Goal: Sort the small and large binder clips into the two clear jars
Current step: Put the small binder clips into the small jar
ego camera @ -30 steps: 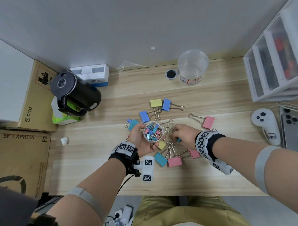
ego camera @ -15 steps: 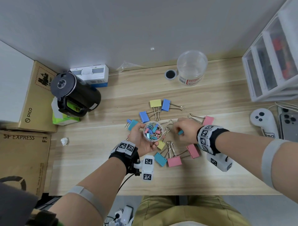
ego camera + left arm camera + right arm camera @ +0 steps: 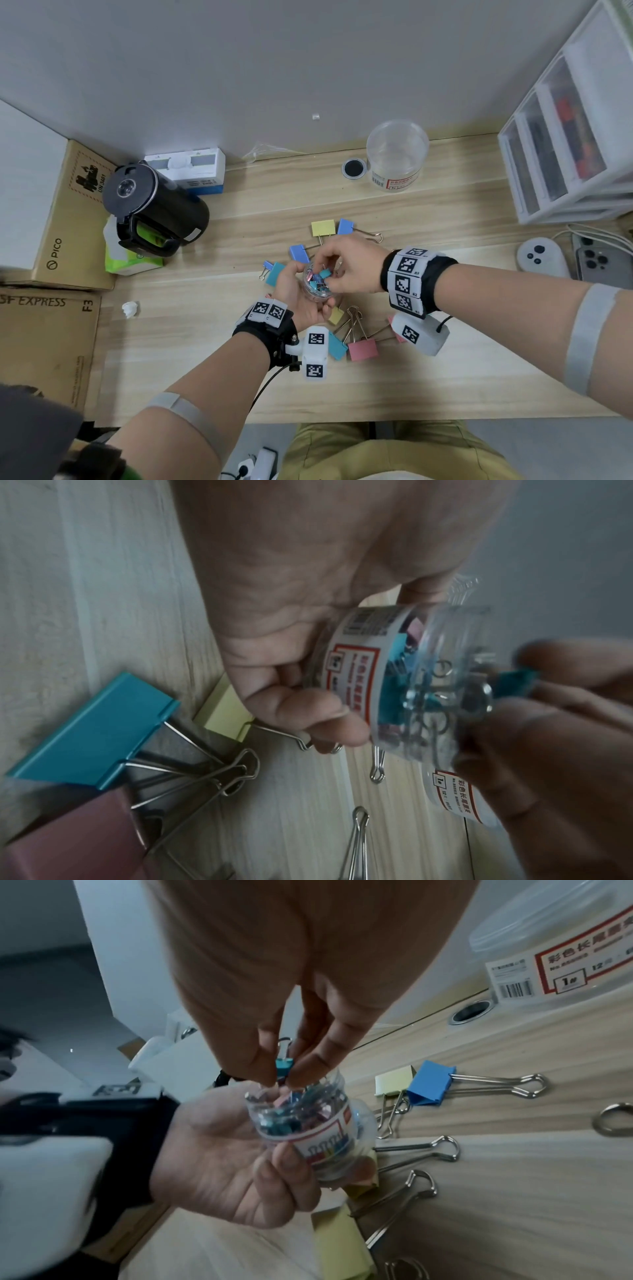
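Observation:
My left hand (image 3: 296,298) grips a small clear jar (image 3: 317,282) holding several small coloured binder clips, lifted above the desk. My right hand (image 3: 346,267) pinches a small teal clip (image 3: 284,1066) right over the jar's mouth (image 3: 294,1093). In the left wrist view the same teal clip (image 3: 514,683) sits at the jar's rim (image 3: 455,669). Several large clips lie on the desk around the hands: yellow (image 3: 323,227), blue (image 3: 345,226), pink (image 3: 362,349), teal (image 3: 275,274). The large clear jar (image 3: 397,154) stands at the back, with nothing in it.
A black kettle (image 3: 150,209) and cardboard boxes (image 3: 51,339) lie at the left. White drawers (image 3: 568,144), a white controller (image 3: 541,257) and a phone (image 3: 603,263) are on the right. A round desk hole (image 3: 353,168) sits beside the large jar.
My right hand lifted from the desk with a small teal clip and moved left to the mouth of the small jar. The left hand kept the jar nearly still.

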A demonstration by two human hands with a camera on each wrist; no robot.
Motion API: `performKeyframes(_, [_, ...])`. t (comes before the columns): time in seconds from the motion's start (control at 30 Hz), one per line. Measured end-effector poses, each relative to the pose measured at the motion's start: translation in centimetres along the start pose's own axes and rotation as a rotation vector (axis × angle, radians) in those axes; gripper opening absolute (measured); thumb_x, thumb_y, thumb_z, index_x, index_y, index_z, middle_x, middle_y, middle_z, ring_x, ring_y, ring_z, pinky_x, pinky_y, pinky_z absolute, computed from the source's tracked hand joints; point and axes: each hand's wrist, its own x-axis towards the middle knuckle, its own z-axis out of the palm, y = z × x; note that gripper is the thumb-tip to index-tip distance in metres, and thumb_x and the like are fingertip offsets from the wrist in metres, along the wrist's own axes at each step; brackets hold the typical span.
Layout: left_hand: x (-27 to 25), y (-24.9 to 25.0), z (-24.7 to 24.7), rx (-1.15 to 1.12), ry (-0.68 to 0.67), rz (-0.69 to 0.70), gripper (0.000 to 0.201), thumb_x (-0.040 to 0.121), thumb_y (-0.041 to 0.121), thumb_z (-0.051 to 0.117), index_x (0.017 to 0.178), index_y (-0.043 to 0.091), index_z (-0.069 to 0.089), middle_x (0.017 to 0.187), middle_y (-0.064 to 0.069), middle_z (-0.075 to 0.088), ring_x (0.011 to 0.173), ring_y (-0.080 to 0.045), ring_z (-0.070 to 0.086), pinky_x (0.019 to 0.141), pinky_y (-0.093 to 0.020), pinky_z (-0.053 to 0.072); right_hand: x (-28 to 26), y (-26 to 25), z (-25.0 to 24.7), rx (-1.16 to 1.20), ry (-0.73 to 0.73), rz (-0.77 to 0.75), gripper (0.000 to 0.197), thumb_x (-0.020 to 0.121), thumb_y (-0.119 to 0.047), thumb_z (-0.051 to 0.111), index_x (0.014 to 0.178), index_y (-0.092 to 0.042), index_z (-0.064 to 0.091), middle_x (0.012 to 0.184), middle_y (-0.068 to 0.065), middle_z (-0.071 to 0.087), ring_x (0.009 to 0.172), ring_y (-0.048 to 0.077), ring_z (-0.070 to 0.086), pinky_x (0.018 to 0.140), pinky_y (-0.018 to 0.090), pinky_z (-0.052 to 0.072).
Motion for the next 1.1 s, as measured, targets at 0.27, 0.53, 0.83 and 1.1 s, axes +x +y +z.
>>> performKeyframes(0.27, [-0.1,-0.4,-0.4,0.011,-0.010,-0.007,0.048,0.087,0.044,0.038,0.088,0.005,0.067,0.076,-0.012,0.064,0.058,-0.024,0.055,0.053,-0.024,0.042,-0.5,1.2,0.0,0.077,0.091,0.042,0.016,0.076,-0.010,0.065,0.084,-0.023,0.068,0.084,-0.011,0.069,0.080,0.007,0.067,0.074,0.030,0.058])
performKeyframes(0.53, [-0.5,-0.3,-0.4,0.028,-0.094,-0.036,0.057,0.088,0.042,0.035,0.116,0.004,0.067,0.113,-0.027,0.066,0.060,-0.024,0.050,0.052,-0.024,0.035,-0.1,3.7,-0.8,0.204,0.118,0.363,0.006,0.088,-0.024,0.064,0.085,-0.022,0.060,0.080,-0.005,0.063,0.075,0.017,0.061,0.076,0.035,0.055])
performKeyframes(0.83, [-0.8,-0.7,-0.2,0.072,-0.161,-0.068,0.051,0.084,0.039,0.039,0.091,0.005,0.076,0.098,-0.024,0.068,0.059,-0.024,0.046,0.050,-0.024,0.029,-1.0,4.4,0.5,0.372,-0.198,0.543,0.020,0.097,-0.027,0.055,0.091,-0.009,0.061,0.087,0.012,0.066,0.080,0.027,0.063,0.071,0.038,0.053])
performKeyframes(1.1, [-1.1,-0.4,-0.6,0.061,-0.129,-0.056,0.048,0.086,0.038,0.038,0.086,0.004,0.073,0.089,-0.019,0.067,0.059,-0.025,0.048,0.047,-0.021,0.030,-1.0,3.5,0.1,0.592,-0.073,0.580,0.012,0.096,-0.017,0.053,0.095,-0.008,0.045,0.100,0.016,0.062,0.073,0.030,0.072,0.078,0.045,0.060])
